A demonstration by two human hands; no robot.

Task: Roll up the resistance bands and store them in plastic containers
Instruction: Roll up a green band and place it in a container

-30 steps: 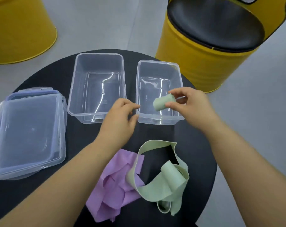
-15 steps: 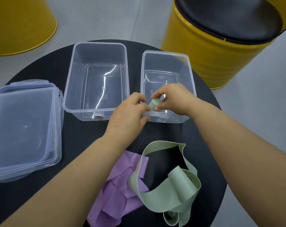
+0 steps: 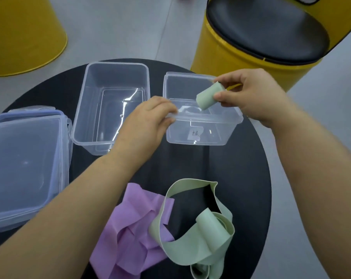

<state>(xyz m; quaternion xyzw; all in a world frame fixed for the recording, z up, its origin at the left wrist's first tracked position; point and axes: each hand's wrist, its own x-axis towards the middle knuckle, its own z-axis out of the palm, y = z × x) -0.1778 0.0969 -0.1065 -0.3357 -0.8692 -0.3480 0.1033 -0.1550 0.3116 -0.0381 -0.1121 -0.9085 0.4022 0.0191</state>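
Note:
My right hand [image 3: 249, 95] pinches a small rolled green band [image 3: 209, 96] and holds it above the right clear container [image 3: 204, 135]. That container is tipped up toward me, a label showing on its front wall, and my left hand [image 3: 148, 123] grips its near-left rim. A larger clear container [image 3: 112, 105] stands open to its left. On the near side of the black round table [image 3: 251, 174] lie a loose green band [image 3: 196, 234] and a crumpled purple band [image 3: 134, 230], overlapping.
Stacked clear lids [image 3: 25, 164] lie at the table's left edge. A yellow drum stool with a black seat [image 3: 257, 41] stands beyond the table at the right, another yellow drum [image 3: 23, 35] at the far left. Grey floor surrounds the table.
My right hand has lifted the rolled green band up and to the right, out from the container's near edge. My left hand has taken the container's rim and tilted it toward me.

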